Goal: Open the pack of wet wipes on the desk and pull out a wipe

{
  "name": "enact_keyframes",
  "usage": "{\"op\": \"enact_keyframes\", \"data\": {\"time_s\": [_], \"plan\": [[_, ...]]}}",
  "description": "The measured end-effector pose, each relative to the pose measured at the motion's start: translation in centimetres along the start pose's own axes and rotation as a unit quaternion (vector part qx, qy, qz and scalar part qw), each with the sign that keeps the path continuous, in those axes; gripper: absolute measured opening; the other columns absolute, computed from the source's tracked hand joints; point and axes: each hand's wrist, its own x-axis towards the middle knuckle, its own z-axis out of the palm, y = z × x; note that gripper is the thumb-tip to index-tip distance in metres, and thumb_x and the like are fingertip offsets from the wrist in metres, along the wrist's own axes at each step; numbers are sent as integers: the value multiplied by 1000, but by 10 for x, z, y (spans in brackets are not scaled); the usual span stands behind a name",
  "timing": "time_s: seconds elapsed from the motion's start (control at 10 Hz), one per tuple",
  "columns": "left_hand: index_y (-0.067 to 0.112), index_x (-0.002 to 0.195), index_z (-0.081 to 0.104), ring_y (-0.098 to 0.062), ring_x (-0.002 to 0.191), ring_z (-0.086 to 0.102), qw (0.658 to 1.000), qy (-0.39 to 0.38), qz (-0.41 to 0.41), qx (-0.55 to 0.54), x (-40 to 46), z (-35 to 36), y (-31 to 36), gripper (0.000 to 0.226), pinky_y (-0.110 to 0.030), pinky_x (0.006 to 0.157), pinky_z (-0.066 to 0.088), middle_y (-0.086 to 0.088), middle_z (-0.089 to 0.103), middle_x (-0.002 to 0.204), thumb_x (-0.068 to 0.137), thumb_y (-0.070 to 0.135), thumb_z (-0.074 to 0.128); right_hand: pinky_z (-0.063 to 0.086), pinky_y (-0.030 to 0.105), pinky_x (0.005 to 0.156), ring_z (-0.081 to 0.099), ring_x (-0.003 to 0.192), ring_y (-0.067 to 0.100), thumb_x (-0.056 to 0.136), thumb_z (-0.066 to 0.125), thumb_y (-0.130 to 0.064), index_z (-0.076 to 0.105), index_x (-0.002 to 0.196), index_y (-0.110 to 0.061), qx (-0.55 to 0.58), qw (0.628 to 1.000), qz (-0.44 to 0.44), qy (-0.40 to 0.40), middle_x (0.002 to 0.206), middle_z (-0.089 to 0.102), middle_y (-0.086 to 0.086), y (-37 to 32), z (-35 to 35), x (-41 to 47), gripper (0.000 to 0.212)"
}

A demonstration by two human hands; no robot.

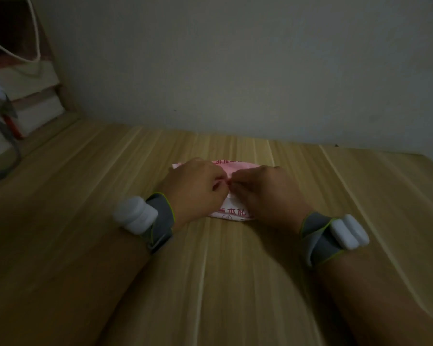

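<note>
A flat pink and white pack of wet wipes (pixel 231 213) with red print lies on the wooden desk (pixel 85 186), in the middle of the view. My left hand (pixel 194 188) rests on its left part and my right hand (pixel 263 193) on its right part. The fingertips of both hands meet over the middle of the pack and pinch at its top surface. Most of the pack is hidden under my hands. Both wrists carry grey bands with white modules. No wipe is visible outside the pack.
A plain wall (pixel 235 71) rises right behind the desk. At the far left stand a shelf unit (pixel 35 96) with white boxes, a white cord (pixel 33 33) and a grey object with a red part (pixel 8 121).
</note>
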Motion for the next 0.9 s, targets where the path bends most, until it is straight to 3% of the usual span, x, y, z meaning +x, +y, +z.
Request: {"op": "enact_keyframes", "data": {"time_s": [0.1,0.2,0.3,0.4,0.5,0.7,0.8,0.9], "plan": [[20,82,63,-21,89,58,999,8,-44,8,-1,8,14,31,-33,76,49,-2,68,89,84,33,35,49,36,79,63,87,22,94,49,-30,74,93,-20,-9,999,39,20,92,75,1,-8,10,2,27],[16,93,61,-25,96,56,998,-4,-47,34,4,8,20,33,-39,92,46,-6,66,100,86,29,32,46,36,89,60,92,19,97,42,-33,71,96,-21,-7,998,56,17,96,73,-1,-9,15,7,31],[18,88,61,-21,90,56,998,12,-43,36,-2,8,23,34,-37,91,47,-2,66,94,86,30,29,47,36,86,60,87,17,97,41,-33,70,94,-21,0,998,58,31,92,71,-4,-12,16,-2,32],[16,88,63,-21,88,58,998,1,-61,33,3,12,21,32,-39,89,47,-2,67,92,87,26,33,49,36,80,62,82,21,92,47,-26,72,91,-16,14,996,50,74,89,72,1,-7,20,3,26],[14,95,66,-24,94,61,996,-26,-64,59,4,11,22,33,-38,94,42,-5,69,98,86,26,37,47,35,88,65,90,24,88,55,-22,73,97,-10,2,994,30,107,98,75,7,-6,20,3,23],[10,113,67,-27,113,62,978,-170,-78,96,11,-19,33,47,-44,108,43,-9,70,116,86,31,33,41,41,110,61,121,25,90,59,-29,68,123,-13,15,989,112,-100,131,66,9,-19,-6,7,37],[10,125,60,-26,124,55,951,-291,-84,59,31,-43,39,49,-37,116,26,-10,63,129,86,32,40,24,39,121,41,143,24,95,48,-37,48,145,-16,25,954,123,-271,153,46,8,-26,-34,26,55],[11,143,39,-28,141,34,889,-430,-148,-47,41,-82,41,60,-34,115,28,-11,37,151,89,30,58,39,44,110,49,133,32,93,49,-28,55,136,-15,56,903,216,-367,143,53,14,-38,-84,42,45]]}}
